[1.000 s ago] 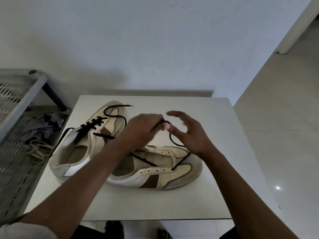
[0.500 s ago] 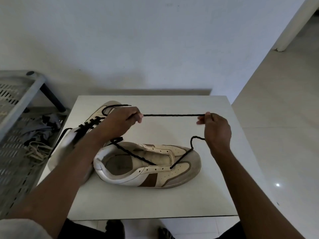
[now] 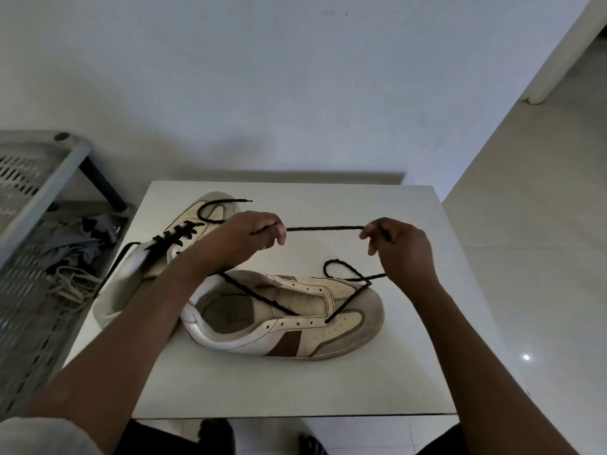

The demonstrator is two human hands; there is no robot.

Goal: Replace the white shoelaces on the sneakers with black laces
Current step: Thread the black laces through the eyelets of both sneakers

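Black lace (image 3: 325, 228) is held taut btwn L hand (image 3: 249, 238) and R hand (image 3: 400, 251), each pinching it w/ curled fingers, probably to equalise the ends. Its lower runs enter front eyelets of the unlaced sneaker (image 3: 295, 333) just below both hands. The laced sneaker (image 3: 197, 218) under the L forearm crowds that side. Old white laces (image 3: 70, 285) lie well left, off the table (image 3: 328, 389).
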